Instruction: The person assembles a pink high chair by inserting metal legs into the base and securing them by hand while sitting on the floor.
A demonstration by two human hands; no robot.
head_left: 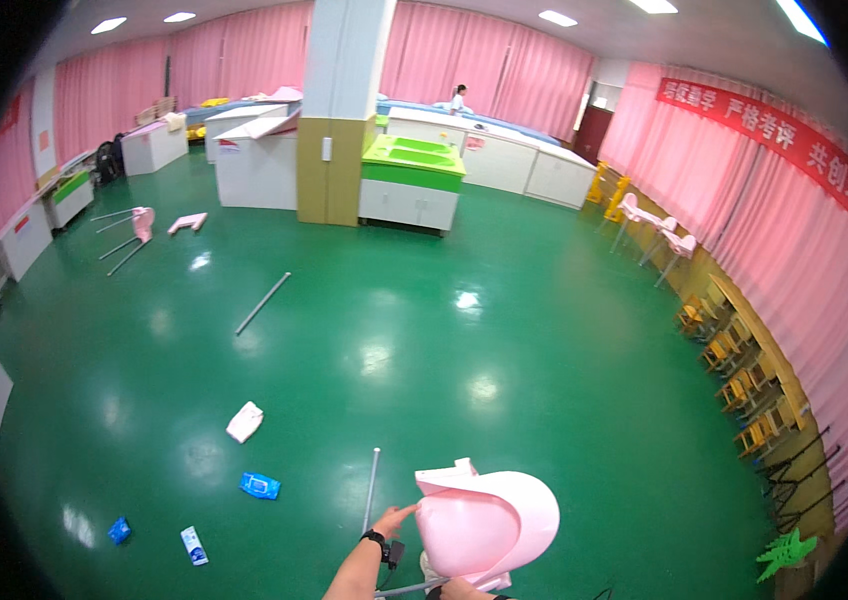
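The pink plastic seat (pixel 464 530) of a child's high chair is tilted just in front of me, at the bottom of the view. My left hand (pixel 396 518), with a black band on its wrist, has its index finger stretched out against the seat's left edge. At the lower border my right hand (pixel 462 588) is cut off by the frame. It is closed on a grey metal tube (pixel 409 588) under the seat. Another loose grey tube (pixel 372 485) lies on the floor just beyond my left hand.
A white folded cloth or pack (pixel 245 422), a blue wipes pack (pixel 261 486), a small blue packet (pixel 120 530) and a white-blue tube (pixel 194 546) lie on the green floor (pixel 364 370). Farther off are another metal tube (pixel 264 304) and an overturned pink chair (pixel 144 225). Wooden chairs (pixel 722 350) line the right wall.
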